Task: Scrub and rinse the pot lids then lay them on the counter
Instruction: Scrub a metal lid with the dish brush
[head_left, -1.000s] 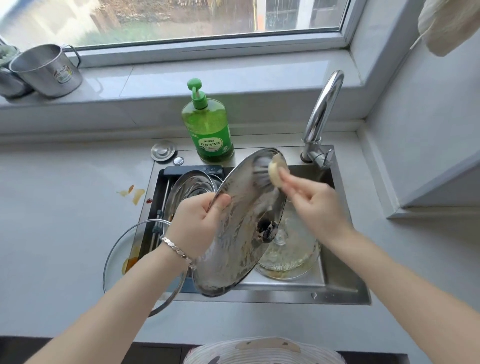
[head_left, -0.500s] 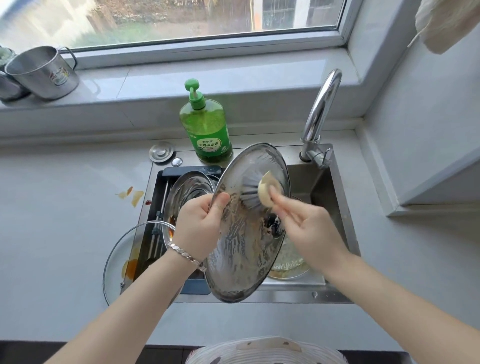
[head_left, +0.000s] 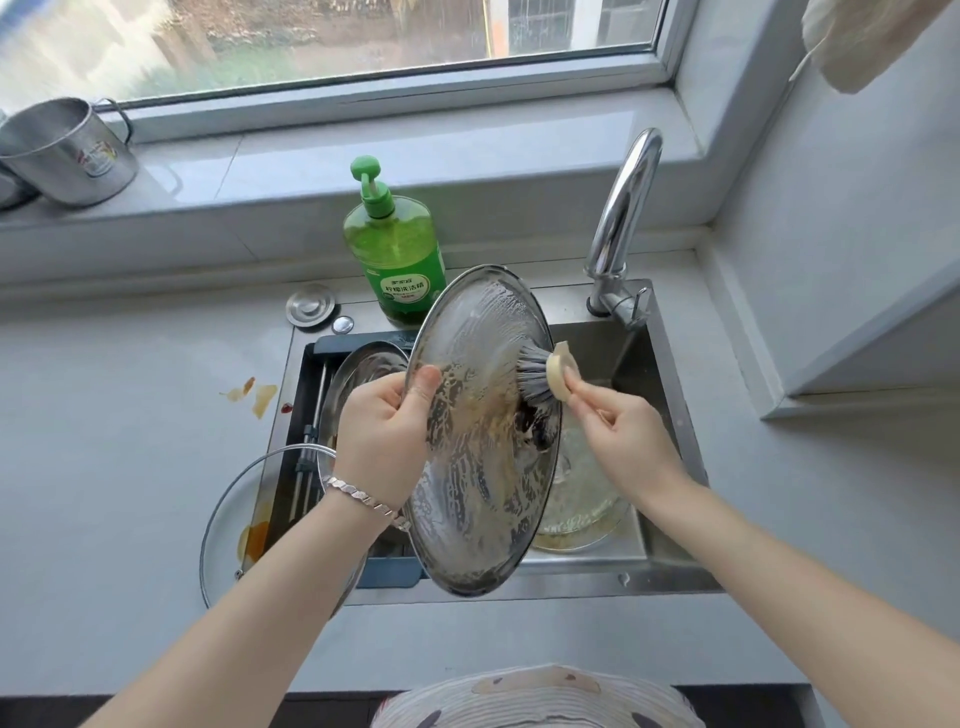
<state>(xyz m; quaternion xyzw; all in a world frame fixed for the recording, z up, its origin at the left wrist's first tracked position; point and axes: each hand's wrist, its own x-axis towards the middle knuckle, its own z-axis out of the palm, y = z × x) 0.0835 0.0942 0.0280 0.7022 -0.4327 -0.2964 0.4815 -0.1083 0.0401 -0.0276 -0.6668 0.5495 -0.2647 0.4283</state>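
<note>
The pale grey stone surface (head_left: 130, 441) carries no clean lid yet, so I judge the task to be early. In the stainless steel sink (head_left: 571, 582) the work is at the scrubbing step. The large round metal-rimmed pot lid (head_left: 478, 519) stands tilted on edge above the basin's middle. Soap streaks cover its face from 12 to 2 o'clock, and brown grease clings to the centre and lower half, so it needs more scrubbing and then a rinse.

The clear glass lid with a steel rim (head_left: 244, 525), at the sink's 8 o'clock and lying partly on the surface, shows an orange stain. A greasy glass lid (head_left: 587, 499) lies in the basin at 4 o'clock, and a shiny steel lid (head_left: 363, 371) leans at 10 o'clock. All three look unwashed.

The left hand (head_left: 382, 441) has its grip clamped on the tilted lid's 9 o'clock rim, thumb on the inner face. The right hand (head_left: 623, 436) pinches the grey-bristled brush with a pale round head (head_left: 545, 374), bristles against the lid at 3 o'clock.
</note>
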